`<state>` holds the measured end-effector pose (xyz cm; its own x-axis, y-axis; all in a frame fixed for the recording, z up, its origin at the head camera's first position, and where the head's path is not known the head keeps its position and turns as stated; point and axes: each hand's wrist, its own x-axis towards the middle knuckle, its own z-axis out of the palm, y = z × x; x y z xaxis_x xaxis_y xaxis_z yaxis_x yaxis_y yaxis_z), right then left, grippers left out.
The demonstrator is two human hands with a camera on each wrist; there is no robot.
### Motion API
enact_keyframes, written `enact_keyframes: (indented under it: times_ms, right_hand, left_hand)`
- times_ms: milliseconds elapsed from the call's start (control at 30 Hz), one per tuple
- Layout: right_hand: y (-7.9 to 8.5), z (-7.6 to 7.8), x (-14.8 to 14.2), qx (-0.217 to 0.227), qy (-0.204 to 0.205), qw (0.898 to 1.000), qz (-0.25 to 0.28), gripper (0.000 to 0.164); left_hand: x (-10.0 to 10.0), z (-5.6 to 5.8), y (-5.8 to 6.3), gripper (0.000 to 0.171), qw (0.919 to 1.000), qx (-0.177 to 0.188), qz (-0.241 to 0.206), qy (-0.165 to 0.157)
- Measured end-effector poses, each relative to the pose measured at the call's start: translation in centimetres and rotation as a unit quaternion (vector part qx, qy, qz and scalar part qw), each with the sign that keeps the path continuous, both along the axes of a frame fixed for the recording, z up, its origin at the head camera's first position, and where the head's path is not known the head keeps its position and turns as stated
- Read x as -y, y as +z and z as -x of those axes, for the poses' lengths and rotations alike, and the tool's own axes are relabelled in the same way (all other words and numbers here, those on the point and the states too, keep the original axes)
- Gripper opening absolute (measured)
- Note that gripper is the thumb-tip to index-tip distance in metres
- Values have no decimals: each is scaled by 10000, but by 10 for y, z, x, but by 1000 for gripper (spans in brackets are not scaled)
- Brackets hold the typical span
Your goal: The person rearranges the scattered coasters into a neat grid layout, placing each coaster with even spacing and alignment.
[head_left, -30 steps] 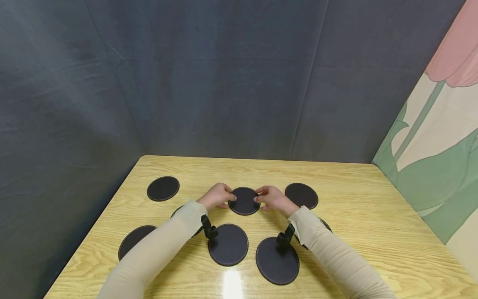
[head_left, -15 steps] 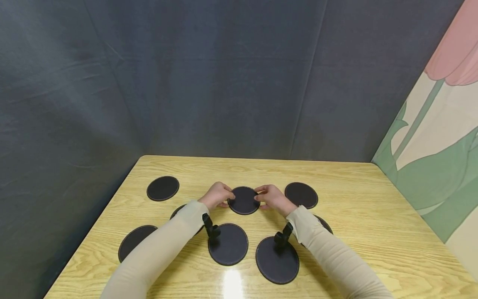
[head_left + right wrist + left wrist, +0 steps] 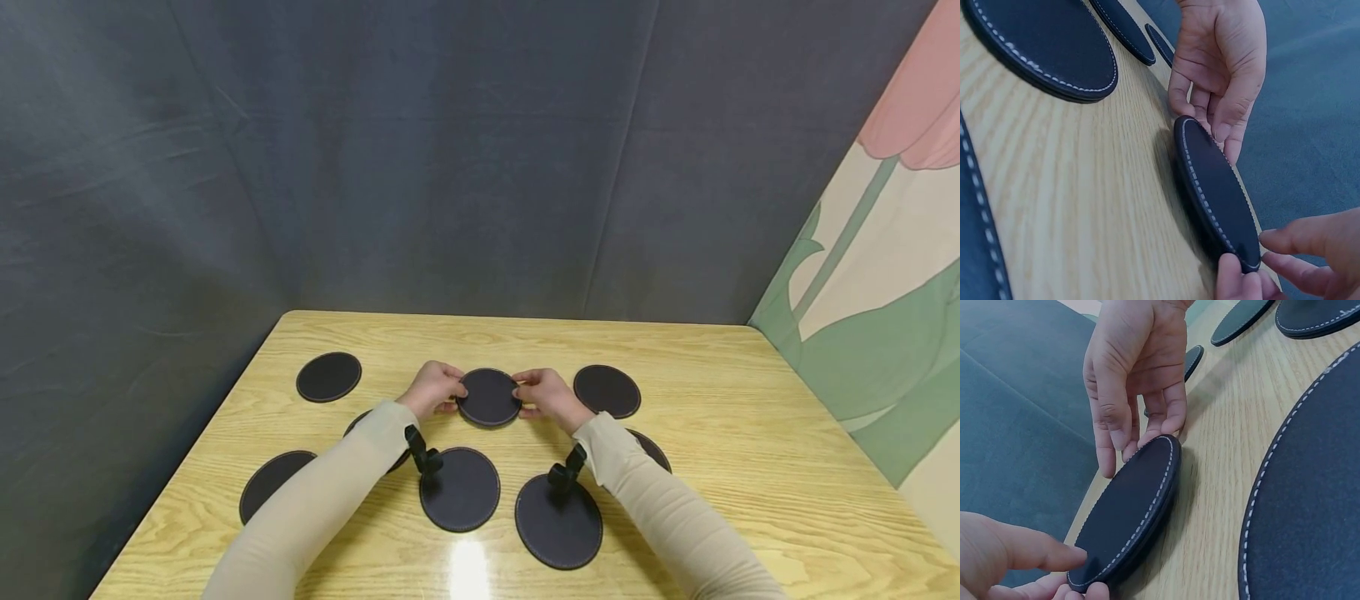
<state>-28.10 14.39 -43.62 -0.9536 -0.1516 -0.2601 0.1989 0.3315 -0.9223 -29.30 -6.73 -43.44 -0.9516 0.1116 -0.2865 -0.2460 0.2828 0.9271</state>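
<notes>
A round black coaster (image 3: 489, 397) with pale stitching round its rim is held between my two hands near the far middle of the table. My left hand (image 3: 435, 388) pinches its left edge, thumb on top and fingers beneath. On the opposite edge my right hand (image 3: 550, 395) grips it the same way. Both wrist views show the coaster (image 3: 1129, 506) tilted, with a shadow on the wood under its thick edge. In the right wrist view the right thumb lies at the near end of the coaster (image 3: 1219, 187).
Several more black coasters lie flat on the wooden table (image 3: 750, 433): one at far left (image 3: 328, 377), one at far right (image 3: 607, 391), two in front (image 3: 460, 489), and others partly hidden under the sleeves. A dark curtain (image 3: 450, 167) stands behind the table.
The held coaster has risen slightly and shifted a little away from me, both hands moving with it. The other coasters stay in place.
</notes>
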Motion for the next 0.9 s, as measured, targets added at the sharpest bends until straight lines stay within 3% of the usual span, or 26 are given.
enact_keyframes:
  times_ms: [533, 900]
  right_hand:
    - [2, 6, 4, 94, -456, 9988, 174, 50]
    - [21, 6, 9, -56, -388, 9981, 479, 51]
  left_hand:
    - [4, 1, 4, 41, 9997, 6, -238, 49]
    - [12, 7, 24, 44, 9995, -54, -282, 141]
